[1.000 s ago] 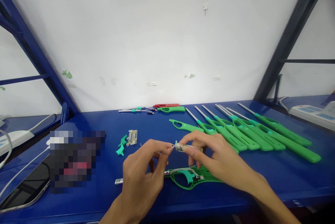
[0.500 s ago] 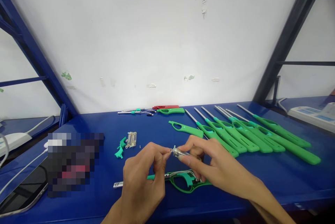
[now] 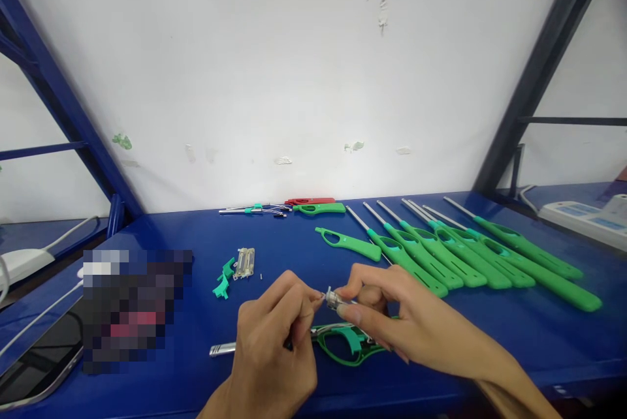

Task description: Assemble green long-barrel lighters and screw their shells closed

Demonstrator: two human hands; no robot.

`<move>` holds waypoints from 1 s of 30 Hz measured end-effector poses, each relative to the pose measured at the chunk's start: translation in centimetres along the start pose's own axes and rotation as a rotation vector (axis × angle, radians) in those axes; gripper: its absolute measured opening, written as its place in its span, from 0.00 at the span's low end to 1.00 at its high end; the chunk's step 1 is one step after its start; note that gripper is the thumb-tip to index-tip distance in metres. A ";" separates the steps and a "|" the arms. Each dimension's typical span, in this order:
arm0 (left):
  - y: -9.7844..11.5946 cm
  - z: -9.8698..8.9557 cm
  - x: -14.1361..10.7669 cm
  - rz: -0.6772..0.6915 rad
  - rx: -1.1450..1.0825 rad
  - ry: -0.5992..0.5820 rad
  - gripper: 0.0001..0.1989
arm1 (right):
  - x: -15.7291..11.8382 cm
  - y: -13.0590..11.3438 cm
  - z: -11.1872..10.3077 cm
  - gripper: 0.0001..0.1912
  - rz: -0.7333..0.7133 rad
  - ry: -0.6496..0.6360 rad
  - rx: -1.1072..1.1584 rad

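Between the thumb and fingers of my right hand [image 3: 399, 318] is a small clear cartridge with a metal end [image 3: 334, 300], pointing left. The fingertips of my left hand [image 3: 279, 337] are pinched just left of that end, on something too small to make out. Beneath both hands lies an opened green lighter shell [image 3: 343, 361] with a teal trigger [image 3: 351, 339] and wires; its metal nozzle [image 3: 223, 348] sticks out on the left. My hands partly cover this lighter.
Several finished-looking green lighters [image 3: 463, 262] lie at right. A green half shell [image 3: 349, 244], clear cartridges [image 3: 245, 262], teal parts [image 3: 224, 279], and a red shell [image 3: 311, 201] with metal rods [image 3: 242, 210] lie farther back. A phone [image 3: 44, 367] is at left.
Both hands have moved slightly down, the left one also a little right. The cartridge has come down with my right hand and is more covered by its fingers.
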State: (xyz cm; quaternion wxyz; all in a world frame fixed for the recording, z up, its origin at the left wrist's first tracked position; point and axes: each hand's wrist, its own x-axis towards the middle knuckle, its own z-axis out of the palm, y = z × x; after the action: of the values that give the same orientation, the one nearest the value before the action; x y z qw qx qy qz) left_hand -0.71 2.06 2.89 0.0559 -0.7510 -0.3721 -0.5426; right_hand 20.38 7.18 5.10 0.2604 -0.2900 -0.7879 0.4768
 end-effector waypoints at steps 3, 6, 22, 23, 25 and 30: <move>-0.1 0.0 0.0 -0.031 -0.009 -0.029 0.21 | -0.1 0.0 0.0 0.15 0.009 -0.007 -0.027; -0.3 0.2 0.0 -0.072 0.012 -0.066 0.19 | -0.1 -0.1 0.0 0.16 0.050 -0.016 -0.050; -6.6 -7.2 1.4 -0.441 0.611 -0.318 0.13 | 0.3 1.4 -2.0 0.20 0.043 0.422 -0.329; -6.8 -7.2 1.4 -0.432 0.621 -0.323 0.13 | 0.3 1.4 -2.0 0.21 0.058 0.444 -0.347; -7.2 -7.3 1.4 -0.403 0.625 -0.321 0.14 | 0.3 1.6 -1.9 0.21 0.079 0.492 -0.379; -7.4 -7.0 1.2 -0.425 0.627 -0.318 0.17 | 0.8 2.0 -2.3 0.19 0.115 0.594 -0.457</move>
State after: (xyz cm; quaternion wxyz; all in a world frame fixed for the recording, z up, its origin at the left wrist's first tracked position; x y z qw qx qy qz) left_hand -10.57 4.55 4.40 0.1104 -0.6785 -0.6703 -0.2796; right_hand 21.85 9.86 4.32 0.3789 -0.5098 -0.7466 0.1978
